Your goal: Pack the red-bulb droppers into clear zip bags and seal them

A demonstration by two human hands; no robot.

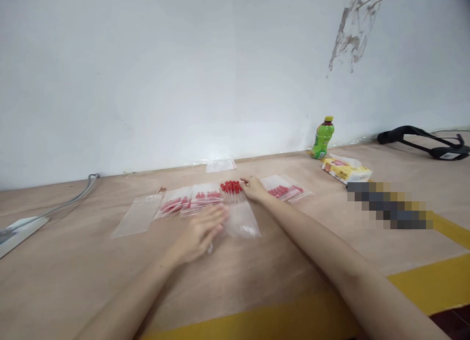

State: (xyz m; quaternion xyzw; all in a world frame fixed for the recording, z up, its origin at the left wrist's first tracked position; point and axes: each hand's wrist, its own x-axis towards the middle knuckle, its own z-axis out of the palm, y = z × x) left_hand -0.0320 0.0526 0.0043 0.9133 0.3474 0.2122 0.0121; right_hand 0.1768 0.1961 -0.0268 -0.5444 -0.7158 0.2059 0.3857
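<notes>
Red-topped thin items (pixel 231 187) lie in a row at the mouth of a clear plastic bag (pixel 242 221) in the middle. My right hand (pixel 253 188) is at their right side, its fingers curled near the red tops; what it pinches, if anything, is too small to tell. Blurred by motion, my left hand (pixel 207 228) is over the left edge of that bag, and its grip cannot be made out. Filled bags with red items (pixel 201 200) lie left of the row, beside a flat clear bag (pixel 137 216). More filled bags (pixel 281 189) lie to the right.
Another flat bag (pixel 220 166) lies near the wall. At the back right stand a green bottle (pixel 322 138) and a yellow tissue pack (pixel 345 170). A black headset-like object (pixel 422 141) is farther right. A grey cable (pixel 79 195) runs along the left.
</notes>
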